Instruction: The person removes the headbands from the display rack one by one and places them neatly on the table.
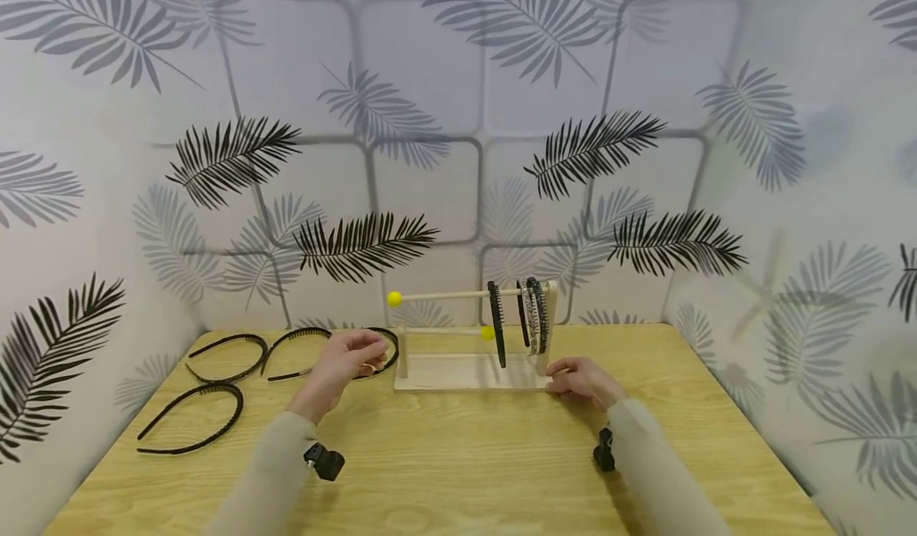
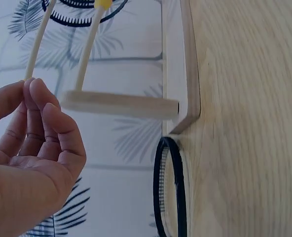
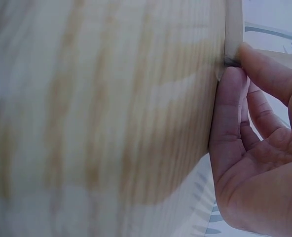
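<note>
Centrally, toward the rear of the wood-grain counter (image 1: 458,456), one pale wooden headband stand (image 1: 458,372): flat base, two uprights, two horizontal rods tipped with yellow balls (image 1: 395,299).

Upper rod (image 1: 447,295): one black toothed headband (image 1: 497,325), hanging apart; near the right upright, a close cluster including a silver-patterned headband (image 1: 530,317) and further black ones.

Right hand (image 1: 583,381): grip pinching the right end of the stand's base between thumb and fingers.

Left hand (image 1: 340,370): grip slack, fingers bent with tips close together, nothing seen held; beside the left upright, below the upper rod's ball in the head view.

On the counter, left of the stand: four black headbands (image 1: 241,408), one lying partly behind the left hand, just beside the base.

Each wrist: a pale sleeve (image 1: 275,456) and a small black camera (image 1: 328,463).

Backdrop: wall covering (image 1: 430,82) patterned with grey and black fronds.
</note>
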`<state>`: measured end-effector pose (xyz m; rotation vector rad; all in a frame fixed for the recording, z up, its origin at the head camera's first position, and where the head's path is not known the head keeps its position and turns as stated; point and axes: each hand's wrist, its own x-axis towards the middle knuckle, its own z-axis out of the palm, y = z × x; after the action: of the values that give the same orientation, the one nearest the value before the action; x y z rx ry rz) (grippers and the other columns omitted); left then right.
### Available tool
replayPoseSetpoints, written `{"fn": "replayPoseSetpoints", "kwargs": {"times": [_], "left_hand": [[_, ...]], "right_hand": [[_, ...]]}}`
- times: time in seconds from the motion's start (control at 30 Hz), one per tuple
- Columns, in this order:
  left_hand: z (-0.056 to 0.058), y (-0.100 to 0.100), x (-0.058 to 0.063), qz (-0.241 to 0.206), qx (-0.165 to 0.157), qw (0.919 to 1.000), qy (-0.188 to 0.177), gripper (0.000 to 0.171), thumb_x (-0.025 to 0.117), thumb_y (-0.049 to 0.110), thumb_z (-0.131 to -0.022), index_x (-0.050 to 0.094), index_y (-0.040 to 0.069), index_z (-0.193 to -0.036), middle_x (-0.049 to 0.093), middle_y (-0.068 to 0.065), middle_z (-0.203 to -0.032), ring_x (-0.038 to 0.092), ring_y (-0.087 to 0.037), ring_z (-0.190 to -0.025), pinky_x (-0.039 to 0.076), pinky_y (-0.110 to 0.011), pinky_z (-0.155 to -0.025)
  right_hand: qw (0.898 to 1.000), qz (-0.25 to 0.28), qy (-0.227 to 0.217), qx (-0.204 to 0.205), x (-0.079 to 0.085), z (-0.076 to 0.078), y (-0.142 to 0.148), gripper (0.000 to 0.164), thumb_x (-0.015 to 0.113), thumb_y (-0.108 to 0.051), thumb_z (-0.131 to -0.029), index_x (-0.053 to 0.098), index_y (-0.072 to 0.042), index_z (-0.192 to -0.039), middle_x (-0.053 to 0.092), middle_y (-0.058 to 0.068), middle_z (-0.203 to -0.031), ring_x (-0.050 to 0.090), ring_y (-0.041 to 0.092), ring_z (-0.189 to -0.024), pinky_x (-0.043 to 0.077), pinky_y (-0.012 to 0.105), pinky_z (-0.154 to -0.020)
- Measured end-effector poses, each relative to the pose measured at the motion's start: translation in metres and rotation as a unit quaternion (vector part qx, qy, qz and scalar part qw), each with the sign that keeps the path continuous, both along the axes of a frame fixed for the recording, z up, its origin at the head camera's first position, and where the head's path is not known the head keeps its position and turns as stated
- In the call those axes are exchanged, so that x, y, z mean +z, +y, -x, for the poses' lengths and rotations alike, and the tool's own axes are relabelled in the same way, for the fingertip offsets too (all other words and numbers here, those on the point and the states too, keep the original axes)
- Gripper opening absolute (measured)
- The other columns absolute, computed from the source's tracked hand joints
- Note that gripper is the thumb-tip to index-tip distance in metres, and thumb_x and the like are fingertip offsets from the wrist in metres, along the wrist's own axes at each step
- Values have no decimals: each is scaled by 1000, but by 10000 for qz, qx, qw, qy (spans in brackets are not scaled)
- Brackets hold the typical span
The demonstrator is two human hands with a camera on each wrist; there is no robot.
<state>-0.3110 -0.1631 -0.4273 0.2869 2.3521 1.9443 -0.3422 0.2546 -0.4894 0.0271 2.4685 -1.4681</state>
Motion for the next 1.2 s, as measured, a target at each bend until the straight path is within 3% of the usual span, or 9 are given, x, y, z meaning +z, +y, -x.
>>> {"fn": "replayPoseSetpoints", "kwargs": {"times": [0.3, 0.57, 0.8, 1.03, 1.2], "left_hand": [[0, 28, -7, -297, -264, 9991, 118, 20, 64, 21, -96, 67, 5, -108, 67, -8, -89, 64, -20, -78, 52, -28, -68], [5, 45, -6, -266, -236, 9991, 228, 23, 65, 22, -96, 68, 4, -110, 66, -2, -85, 64, -17, -76, 52, -29, -68], [7, 66, -9, -257, -376, 9983, 369, 22, 65, 19, -96, 67, 1, -107, 66, -4, -81, 62, -17, -72, 51, -26, -65], [8, 80, -7, -218, -468, 9978, 421, 19, 65, 20, -96, 70, 5, -107, 66, -3, -81, 63, -22, -75, 52, -27, -66], [11, 90, -4, -277, -430, 9981, 353, 22, 65, 23, -96, 70, 7, -110, 67, -2, -83, 63, -16, -74, 51, -27, -67]], "right_hand": [[10000, 7, 34, -50, -9, -3, -2, 30, 70, -6, -89, 63, 2, -116, 68, 9, -97, 61, 10, -71, 53, 24, -63], [9999, 28, 38, -95, -7, -2, 0, 29, 71, -6, -88, 63, 1, -115, 66, 6, -92, 59, 10, -69, 52, 23, -62], [10000, 84, 35, 29, -5, 1, 2, 32, 69, -7, -90, 60, 3, -119, 66, 8, -97, 61, 11, -76, 54, 26, -67], [10000, 44, -26, -10, -6, 3, 1, 35, 70, -9, -89, 61, 1, -122, 67, 11, -107, 64, 13, -84, 56, 29, -72], [9999, 111, 29, -34, -4, 2, 0, 36, 70, -8, -89, 60, 3, -122, 67, 12, -106, 64, 13, -81, 56, 30, -71]]}}
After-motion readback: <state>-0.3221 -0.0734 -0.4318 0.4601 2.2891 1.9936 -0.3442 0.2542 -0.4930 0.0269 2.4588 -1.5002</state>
